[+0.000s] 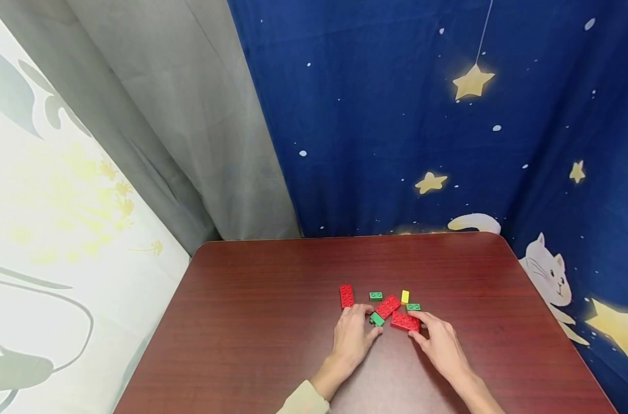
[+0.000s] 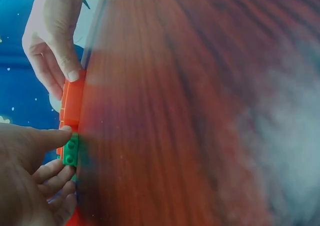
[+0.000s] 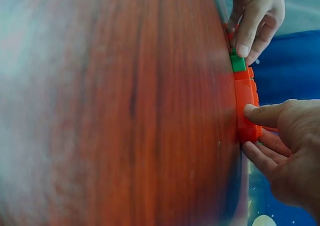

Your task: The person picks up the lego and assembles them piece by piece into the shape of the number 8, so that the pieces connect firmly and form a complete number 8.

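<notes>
My left hand has its thumb and fingers at either side of a small green brick, which lies tipped on its side with studs toward the camera in the left wrist view. My right hand pinches a red brick at its right end, thumb in front and fingers behind. Between the hands, a second red brick lies at a slant, close against the green one. A third red brick is just beyond the left fingertips.
Behind the hands lie a green brick, a yellow brick and another green brick near the right fingertips. They are on a brown wooden table. A blue starry curtain and a grey curtain hang beyond its far edge.
</notes>
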Tool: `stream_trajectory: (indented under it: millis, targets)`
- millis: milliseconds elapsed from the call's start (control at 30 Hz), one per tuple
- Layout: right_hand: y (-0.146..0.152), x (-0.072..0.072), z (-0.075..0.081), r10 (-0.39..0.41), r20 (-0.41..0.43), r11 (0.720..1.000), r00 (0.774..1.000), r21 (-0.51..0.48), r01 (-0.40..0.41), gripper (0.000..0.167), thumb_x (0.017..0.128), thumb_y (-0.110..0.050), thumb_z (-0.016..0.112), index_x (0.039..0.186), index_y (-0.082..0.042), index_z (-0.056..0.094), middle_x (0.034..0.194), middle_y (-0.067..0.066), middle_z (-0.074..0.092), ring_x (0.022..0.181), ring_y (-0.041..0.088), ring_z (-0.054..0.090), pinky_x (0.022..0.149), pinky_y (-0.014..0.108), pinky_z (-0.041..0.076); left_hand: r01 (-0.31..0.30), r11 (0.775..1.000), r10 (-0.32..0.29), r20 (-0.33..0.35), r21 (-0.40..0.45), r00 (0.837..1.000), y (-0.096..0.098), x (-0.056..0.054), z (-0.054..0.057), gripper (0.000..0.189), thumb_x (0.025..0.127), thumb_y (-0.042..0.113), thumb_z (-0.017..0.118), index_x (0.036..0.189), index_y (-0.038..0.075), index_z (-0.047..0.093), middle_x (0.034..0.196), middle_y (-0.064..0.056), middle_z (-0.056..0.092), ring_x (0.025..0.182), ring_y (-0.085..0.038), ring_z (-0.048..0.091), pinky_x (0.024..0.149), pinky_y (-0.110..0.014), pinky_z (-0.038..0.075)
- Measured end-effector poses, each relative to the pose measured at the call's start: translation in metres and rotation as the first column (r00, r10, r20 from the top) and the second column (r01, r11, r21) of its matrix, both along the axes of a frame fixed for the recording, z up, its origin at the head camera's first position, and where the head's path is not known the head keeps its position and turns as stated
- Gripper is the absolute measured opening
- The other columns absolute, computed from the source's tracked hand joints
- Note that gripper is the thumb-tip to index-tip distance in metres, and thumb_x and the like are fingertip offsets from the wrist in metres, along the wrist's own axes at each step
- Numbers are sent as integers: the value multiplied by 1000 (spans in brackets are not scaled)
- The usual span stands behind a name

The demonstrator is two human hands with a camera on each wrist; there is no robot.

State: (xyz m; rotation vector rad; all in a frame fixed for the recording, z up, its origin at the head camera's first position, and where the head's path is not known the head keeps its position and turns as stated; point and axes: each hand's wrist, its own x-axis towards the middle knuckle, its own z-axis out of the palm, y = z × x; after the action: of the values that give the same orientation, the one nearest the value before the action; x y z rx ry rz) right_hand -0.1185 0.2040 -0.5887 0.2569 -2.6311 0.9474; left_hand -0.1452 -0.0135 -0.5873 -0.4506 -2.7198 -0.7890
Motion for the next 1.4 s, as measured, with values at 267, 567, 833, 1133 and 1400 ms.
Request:
stream_trajectory:
  millis: [267, 567, 833, 1133, 1400]
  targets:
    - [-1, 0, -1, -4, 0, 1000, 1000, -15, 4, 48, 75, 6, 92, 120, -2, 77, 114, 16, 77, 83, 26, 77, 79, 48, 62, -31, 999, 31, -12, -19, 999, 3, -1, -2, 43, 77, 29, 98, 108, 14, 73, 98, 4, 71, 95, -16, 64, 81, -34, 55]
    - [-6, 2, 0, 10, -29, 1000, 1000, -28, -10, 48, 74, 7, 93, 118, -3, 78, 112, 14, 78, 80, 24, 78, 76, 45, 63, -19, 1000, 18, -25, -8, 1000, -1, 0, -1, 39, 79, 23, 96, 110, 14, 74, 99, 2, 72, 95, -16, 66, 80, -34, 56]
    - [-16, 3, 3, 33, 22, 998, 999, -55, -32, 46, 77, 5, 92, 119, -5, 78, 115, 13, 78, 84, 23, 78, 79, 43, 63, 9, 996, -11, 17, 93, 1000, -12, 0, 4, 35, 84, 17, 92, 115, 13, 75, 103, 0, 72, 94, -15, 71, 78, -37, 59]
    - [-36, 3, 3, 72, 28, 993, 997, -91, -69, 47, 75, 8, 92, 117, -8, 79, 112, 6, 78, 89, 20, 77, 80, 39, 63, 33, 981, -49, 81, 189, 996, -29, 4, 13, 35, 87, 6, 88, 118, 11, 74, 110, -1, 70, 91, -11, 73, 82, -30, 59]
    - [-55, 5, 4, 109, 68, 983, 992, -153, -97, 46, 75, 9, 91, 116, -8, 79, 114, 5, 78, 89, 20, 77, 84, 39, 62, 66, 979, -85, 93, 191, 992, -43, 10, 20, 34, 87, 3, 86, 119, 9, 75, 110, 1, 68, 92, -10, 70, 79, -26, 57]
